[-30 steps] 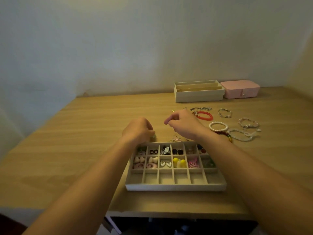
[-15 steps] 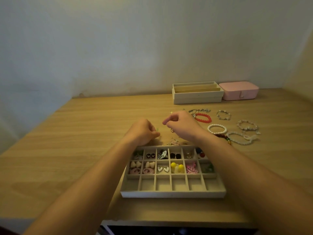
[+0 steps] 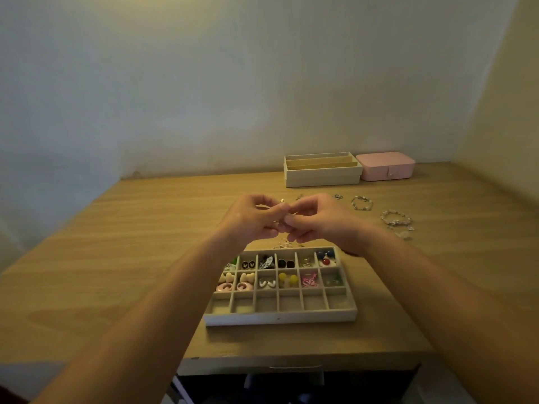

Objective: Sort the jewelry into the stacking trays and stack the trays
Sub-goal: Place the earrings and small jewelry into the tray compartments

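Both hands now meet, pinching one gold piece.

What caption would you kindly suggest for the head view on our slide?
Left hand and right hand pinch a small jewelry piece by the partly filled tray.

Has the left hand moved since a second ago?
Yes. The left hand shifted right along the tray's back edge; its fingertips now meet the right hand.
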`<state>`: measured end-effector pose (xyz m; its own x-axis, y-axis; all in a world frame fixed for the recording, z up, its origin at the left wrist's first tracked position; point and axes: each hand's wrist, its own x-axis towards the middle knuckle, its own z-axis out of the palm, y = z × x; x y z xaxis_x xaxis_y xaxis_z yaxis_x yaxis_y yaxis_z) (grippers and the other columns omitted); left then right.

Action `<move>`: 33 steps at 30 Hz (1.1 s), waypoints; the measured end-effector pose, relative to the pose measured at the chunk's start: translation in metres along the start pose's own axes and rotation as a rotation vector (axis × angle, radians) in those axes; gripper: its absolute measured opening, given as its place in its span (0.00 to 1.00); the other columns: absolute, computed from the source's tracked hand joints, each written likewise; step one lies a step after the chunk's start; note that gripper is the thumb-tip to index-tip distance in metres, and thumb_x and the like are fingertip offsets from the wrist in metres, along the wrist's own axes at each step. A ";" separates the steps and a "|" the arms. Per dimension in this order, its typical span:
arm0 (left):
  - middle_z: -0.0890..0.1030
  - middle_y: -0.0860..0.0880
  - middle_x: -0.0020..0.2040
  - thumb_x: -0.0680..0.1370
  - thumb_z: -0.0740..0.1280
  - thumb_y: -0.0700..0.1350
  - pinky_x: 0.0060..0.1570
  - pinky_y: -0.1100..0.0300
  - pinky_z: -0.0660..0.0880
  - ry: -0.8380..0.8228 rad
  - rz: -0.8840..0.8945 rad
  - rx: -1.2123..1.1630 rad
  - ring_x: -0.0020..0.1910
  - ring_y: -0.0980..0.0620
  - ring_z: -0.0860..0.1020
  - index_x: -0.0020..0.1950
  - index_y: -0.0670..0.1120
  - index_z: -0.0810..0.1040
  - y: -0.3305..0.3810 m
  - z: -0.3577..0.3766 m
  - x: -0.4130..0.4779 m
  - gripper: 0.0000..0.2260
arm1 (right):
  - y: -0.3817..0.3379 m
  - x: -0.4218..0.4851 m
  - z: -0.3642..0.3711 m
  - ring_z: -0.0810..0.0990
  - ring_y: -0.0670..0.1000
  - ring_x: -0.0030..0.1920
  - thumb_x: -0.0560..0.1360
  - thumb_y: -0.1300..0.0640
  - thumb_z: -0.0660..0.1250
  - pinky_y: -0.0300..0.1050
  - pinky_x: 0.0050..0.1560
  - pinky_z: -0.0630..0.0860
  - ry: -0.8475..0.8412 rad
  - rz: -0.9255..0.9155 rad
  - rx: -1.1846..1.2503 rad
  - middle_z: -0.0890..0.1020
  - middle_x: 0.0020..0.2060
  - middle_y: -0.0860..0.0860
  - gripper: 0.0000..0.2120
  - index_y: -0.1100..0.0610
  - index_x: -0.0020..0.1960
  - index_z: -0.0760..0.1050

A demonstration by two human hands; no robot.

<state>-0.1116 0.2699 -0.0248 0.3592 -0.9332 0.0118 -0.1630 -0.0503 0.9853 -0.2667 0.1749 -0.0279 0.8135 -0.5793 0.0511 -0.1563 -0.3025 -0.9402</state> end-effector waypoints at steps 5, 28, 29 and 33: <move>0.82 0.44 0.42 0.72 0.74 0.43 0.32 0.66 0.78 -0.177 -0.125 -0.244 0.35 0.55 0.79 0.53 0.41 0.80 -0.001 0.004 -0.012 0.12 | -0.001 -0.018 -0.013 0.88 0.53 0.43 0.79 0.60 0.70 0.46 0.44 0.85 0.066 0.027 -0.030 0.88 0.43 0.53 0.07 0.58 0.56 0.81; 0.87 0.44 0.48 0.74 0.74 0.35 0.46 0.61 0.80 0.081 -0.012 -0.192 0.45 0.51 0.85 0.52 0.42 0.83 -0.001 0.021 -0.020 0.09 | 0.010 -0.044 -0.031 0.88 0.53 0.45 0.81 0.60 0.68 0.45 0.45 0.85 0.073 0.105 -0.032 0.87 0.44 0.50 0.07 0.54 0.56 0.83; 0.87 0.44 0.48 0.74 0.74 0.35 0.47 0.60 0.80 0.087 -0.006 -0.182 0.45 0.51 0.85 0.52 0.42 0.83 -0.001 0.022 -0.021 0.09 | 0.011 -0.045 -0.032 0.87 0.53 0.46 0.80 0.60 0.69 0.46 0.45 0.85 0.087 0.100 -0.032 0.87 0.44 0.50 0.07 0.53 0.56 0.83; 0.87 0.43 0.47 0.73 0.75 0.35 0.49 0.58 0.81 0.105 -0.006 -0.174 0.46 0.49 0.85 0.52 0.41 0.82 0.002 0.026 -0.022 0.09 | 0.014 -0.048 -0.033 0.86 0.51 0.45 0.77 0.60 0.73 0.46 0.46 0.85 0.154 0.076 -0.024 0.86 0.45 0.51 0.06 0.53 0.53 0.84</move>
<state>-0.1435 0.2809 -0.0276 0.4552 -0.8903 0.0147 -0.0024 0.0153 0.9999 -0.3266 0.1733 -0.0319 0.7035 -0.7099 0.0331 -0.2285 -0.2702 -0.9353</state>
